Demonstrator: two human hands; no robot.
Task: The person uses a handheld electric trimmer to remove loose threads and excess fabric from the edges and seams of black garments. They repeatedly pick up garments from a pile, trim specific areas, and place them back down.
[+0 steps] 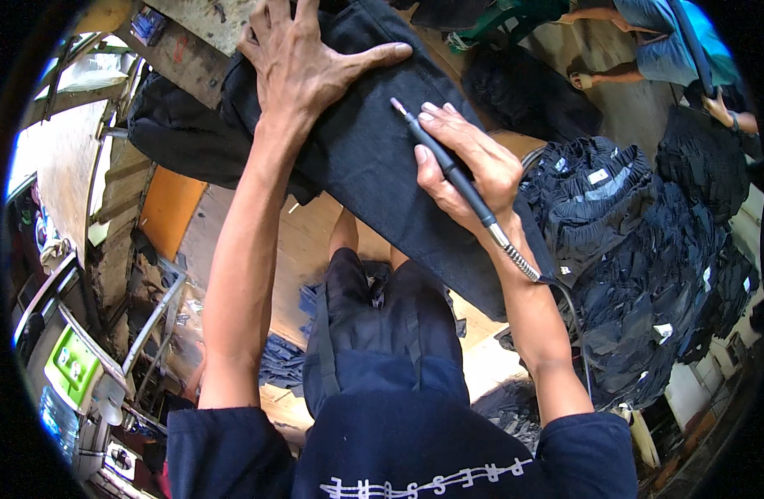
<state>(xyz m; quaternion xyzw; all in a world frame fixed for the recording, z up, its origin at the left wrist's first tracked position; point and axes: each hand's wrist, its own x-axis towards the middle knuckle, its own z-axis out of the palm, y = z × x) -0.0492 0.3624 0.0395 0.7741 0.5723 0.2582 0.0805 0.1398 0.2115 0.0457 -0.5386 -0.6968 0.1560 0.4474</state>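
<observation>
Pen-like tool (457, 173) in right hand (482, 162), over black cloth (374, 162)

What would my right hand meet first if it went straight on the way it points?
Led by the pen tool, your right hand would probably meet your left hand at the thumb, though it may touch the black cloth first; depth is unclear.

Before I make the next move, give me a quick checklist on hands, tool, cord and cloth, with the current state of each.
1. Left hand spread on the black cloth: ok.
2. Right hand gripping the pen-shaped tool: ok.
3. Tool tip apart from the left thumb: ok, a gap shows.
4. Cord away from the left hand: ok, it trails by the right forearm.
5. Tip touching the cloth: cannot tell.
6. Tool powered: cannot tell.
</observation>
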